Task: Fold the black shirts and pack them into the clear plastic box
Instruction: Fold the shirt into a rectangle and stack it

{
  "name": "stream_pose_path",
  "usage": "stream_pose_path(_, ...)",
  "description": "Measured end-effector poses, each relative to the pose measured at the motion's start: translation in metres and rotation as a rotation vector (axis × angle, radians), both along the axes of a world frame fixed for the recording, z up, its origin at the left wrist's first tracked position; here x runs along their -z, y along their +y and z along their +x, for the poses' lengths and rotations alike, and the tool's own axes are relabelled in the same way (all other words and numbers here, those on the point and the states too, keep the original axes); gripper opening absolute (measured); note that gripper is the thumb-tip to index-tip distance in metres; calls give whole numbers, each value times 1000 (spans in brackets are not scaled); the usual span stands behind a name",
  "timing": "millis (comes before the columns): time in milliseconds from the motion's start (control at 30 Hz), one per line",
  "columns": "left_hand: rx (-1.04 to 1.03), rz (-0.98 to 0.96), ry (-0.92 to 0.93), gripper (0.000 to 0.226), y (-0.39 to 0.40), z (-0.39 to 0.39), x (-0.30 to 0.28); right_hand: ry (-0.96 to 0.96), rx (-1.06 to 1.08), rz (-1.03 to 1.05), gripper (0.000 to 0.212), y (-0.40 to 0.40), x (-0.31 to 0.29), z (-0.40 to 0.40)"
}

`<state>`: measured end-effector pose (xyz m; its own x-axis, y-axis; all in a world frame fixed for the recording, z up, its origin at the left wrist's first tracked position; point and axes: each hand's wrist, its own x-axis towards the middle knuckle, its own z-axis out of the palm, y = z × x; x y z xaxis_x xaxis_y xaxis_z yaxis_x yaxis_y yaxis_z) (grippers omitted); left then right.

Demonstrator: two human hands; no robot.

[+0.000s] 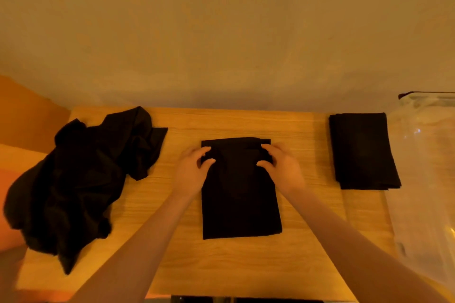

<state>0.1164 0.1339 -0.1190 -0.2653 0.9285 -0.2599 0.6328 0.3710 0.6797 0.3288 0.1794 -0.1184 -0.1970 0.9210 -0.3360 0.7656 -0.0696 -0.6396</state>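
Note:
A black shirt (240,199), folded into a long rectangle, lies in the middle of the wooden table (221,261). My left hand (190,172) pinches its far left edge between thumb and fingers. My right hand (283,167) pinches the far right edge the same way. A second black shirt (363,151), folded into a neat stack, lies at the right beside the clear plastic box (426,179). A heap of unfolded black shirts (81,179) sprawls over the table's left side.
A plain wall rises just behind the table's far edge. The clear box stands at the right edge of the table and runs out of view. Orange surfaces show beyond the table's left edge.

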Motion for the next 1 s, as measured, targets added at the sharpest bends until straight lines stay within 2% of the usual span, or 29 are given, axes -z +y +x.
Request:
stream_pose_path(133, -57, -15, 17, 12, 12, -1, -3, 53, 113, -11, 29, 9, -4, -4)
stream_pose_path(300, -11, -49, 19, 7, 18, 0, -7, 143, 139, -30, 1, 15, -7, -3)
stream_pose_path(400, -33, -76, -51, 6, 19, -1, -8, 145, 153, -44, 4, 20, -9, -5)
stream_pose_path(467, -102, -81, -135, 2, 22, -2, -11, 76, 121, -32, 4, 22, -10, -7)
stream_pose_path(533, -125, -105, -221, 14, 24, -2, -16, -34, 34, 88, 5, 20, -11, -11)
stream_pose_path(600, -41, -179, -247, 26, 26, 0, -24, -75, -141, 254, 26, 17, -11, -14)
stream_pose_path(633, 20, -213, -239, 27, 27, 1, -28, -62, -231, 267, 39, 17, -11, -16)
stream_pose_path(700, 109, -230, -243, 20, 29, 1, -34, -7, -354, 159, 59, 22, -14, -21)
stream_pose_path(800, 96, -228, -341, 9, 31, -1, -42, 33, -464, -32, 75, 35, -16, -30)
stream_pose_path(867, 86, -233, -419, 12, 32, -3, -45, 22, -547, -82, 70, 42, -20, -36)
stream_pose_path(1000, 96, -228, -465, 19, 34, -5, -50, 65, -604, -205, 43, 59, -31, -41)
